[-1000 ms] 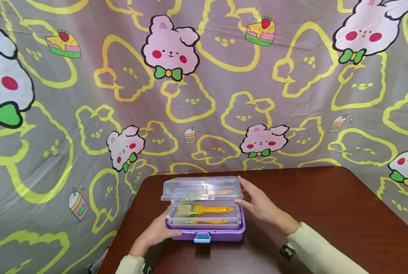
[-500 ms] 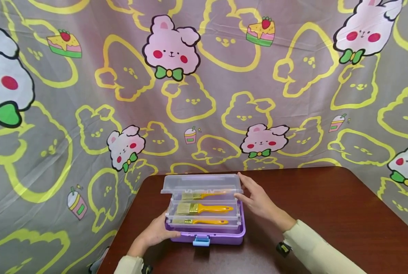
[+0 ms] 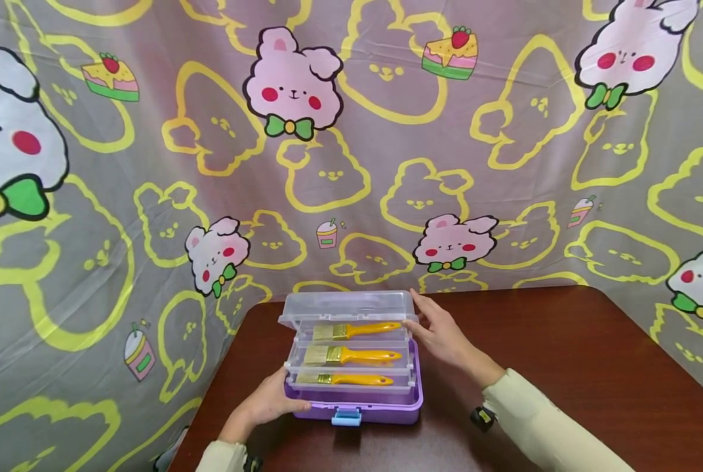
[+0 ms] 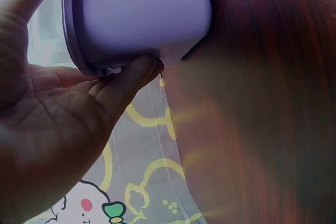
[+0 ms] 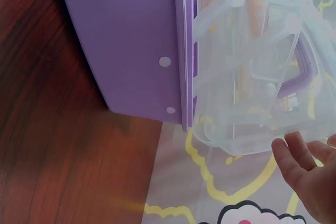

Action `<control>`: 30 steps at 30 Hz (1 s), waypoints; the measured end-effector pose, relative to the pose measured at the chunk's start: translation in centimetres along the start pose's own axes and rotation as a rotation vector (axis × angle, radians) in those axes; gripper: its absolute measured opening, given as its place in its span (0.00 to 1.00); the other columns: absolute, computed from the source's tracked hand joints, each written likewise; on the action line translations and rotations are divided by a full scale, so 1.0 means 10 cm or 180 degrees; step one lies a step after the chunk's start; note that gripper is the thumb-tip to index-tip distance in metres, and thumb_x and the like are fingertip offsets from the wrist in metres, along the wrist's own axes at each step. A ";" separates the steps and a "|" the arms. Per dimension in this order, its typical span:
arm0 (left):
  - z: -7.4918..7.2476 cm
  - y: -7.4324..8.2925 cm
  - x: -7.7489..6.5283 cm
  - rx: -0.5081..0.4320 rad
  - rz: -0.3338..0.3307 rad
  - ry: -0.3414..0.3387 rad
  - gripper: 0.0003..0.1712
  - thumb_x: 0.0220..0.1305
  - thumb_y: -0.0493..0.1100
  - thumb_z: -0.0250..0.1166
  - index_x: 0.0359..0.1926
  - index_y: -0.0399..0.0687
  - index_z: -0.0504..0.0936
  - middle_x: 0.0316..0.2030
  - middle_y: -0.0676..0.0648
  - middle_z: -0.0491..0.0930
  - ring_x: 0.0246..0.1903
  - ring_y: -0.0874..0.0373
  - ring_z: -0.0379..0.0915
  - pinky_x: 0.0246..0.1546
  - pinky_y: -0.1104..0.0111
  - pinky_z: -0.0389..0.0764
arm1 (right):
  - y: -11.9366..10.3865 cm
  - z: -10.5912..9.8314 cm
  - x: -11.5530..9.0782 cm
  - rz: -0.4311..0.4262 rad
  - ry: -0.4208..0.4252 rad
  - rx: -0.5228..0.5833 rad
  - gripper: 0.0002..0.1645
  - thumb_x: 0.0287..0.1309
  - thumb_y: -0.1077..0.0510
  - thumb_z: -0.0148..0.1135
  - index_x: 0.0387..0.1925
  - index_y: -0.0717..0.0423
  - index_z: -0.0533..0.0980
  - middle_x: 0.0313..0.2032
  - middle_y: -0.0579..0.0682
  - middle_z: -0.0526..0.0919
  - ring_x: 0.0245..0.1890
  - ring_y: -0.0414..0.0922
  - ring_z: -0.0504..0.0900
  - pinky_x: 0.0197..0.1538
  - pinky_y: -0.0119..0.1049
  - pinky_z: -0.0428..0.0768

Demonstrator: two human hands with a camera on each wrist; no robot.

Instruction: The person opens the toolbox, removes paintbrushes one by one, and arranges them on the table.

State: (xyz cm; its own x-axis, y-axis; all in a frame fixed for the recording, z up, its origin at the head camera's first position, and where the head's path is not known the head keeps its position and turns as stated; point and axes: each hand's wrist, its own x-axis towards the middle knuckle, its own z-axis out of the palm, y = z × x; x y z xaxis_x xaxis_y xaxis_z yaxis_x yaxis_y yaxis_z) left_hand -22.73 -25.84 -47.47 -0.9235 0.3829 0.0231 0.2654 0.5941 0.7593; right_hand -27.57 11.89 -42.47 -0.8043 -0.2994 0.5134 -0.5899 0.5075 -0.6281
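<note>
A purple toolbox (image 3: 387,414) with a light-blue latch (image 3: 347,417) sits on the table with its clear plastic lid (image 3: 345,305) raised. Clear stepped trays hold three paintbrushes with yellow handles: an upper paintbrush (image 3: 372,329), a middle paintbrush (image 3: 369,356) and a lower paintbrush (image 3: 360,379). My left hand (image 3: 267,398) holds the toolbox's left end, the thumb along the front rim and the fingers (image 4: 128,80) round the far side. My right hand (image 3: 442,331) holds the lid's right end between thumb and fingers; its fingertips (image 5: 281,148) meet the lid edge in the right wrist view.
The toolbox stands on a dark brown wooden table (image 3: 540,367). A grey cloth curtain (image 3: 375,151) with cartoon rabbits hangs close behind the table and along its left side. White hinge arms (image 5: 215,19) join the trays at the toolbox's right end.
The right hand has raised the lid and moved it back. The stepped trays have spread apart, baring the upper and lower paintbrushes. The left hand stays at the toolbox's left end.
</note>
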 end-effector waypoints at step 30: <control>0.00 0.14 -0.03 0.0056 -0.0260 -0.0115 0.54 0.45 0.54 0.76 0.66 0.37 0.57 0.53 0.42 0.76 0.47 0.51 0.73 0.54 0.48 0.68 | 0.03 -0.05 0.13 0.0216 0.0079 0.0032 0.37 0.65 0.49 0.57 0.69 0.60 0.59 0.56 0.57 0.73 0.37 0.46 0.78 0.40 0.41 0.77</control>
State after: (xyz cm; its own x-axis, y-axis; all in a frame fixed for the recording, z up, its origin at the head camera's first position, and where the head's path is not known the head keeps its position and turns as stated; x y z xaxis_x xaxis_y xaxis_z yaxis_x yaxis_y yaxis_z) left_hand -22.08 -25.16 -46.44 -0.9317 0.3578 -0.0620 0.1949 0.6367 0.7461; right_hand -28.76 12.07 -41.66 -0.8404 -0.2444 0.4837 -0.5349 0.5179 -0.6676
